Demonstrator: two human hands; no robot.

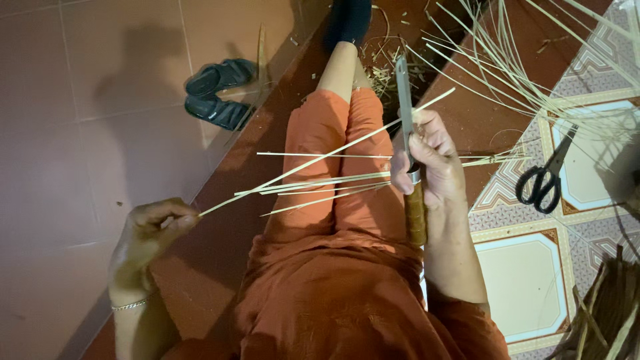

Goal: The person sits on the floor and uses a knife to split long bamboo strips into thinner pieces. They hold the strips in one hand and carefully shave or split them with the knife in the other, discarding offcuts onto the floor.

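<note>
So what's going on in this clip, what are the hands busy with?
A seated person in orange clothes is working thin bamboo strips across their lap. The right hand grips a knife with a wrapped handle, blade pointing away, held against a long pale strip. The left hand pinches that strip's near end, stretching it diagonally over the knees. A few more slivers lie across the lap. Black scissors rest on the patterned mat to the right; dark sandals sit on the tiled floor.

Warm dim indoor light, soft shadows left, slight blur throughout
</note>
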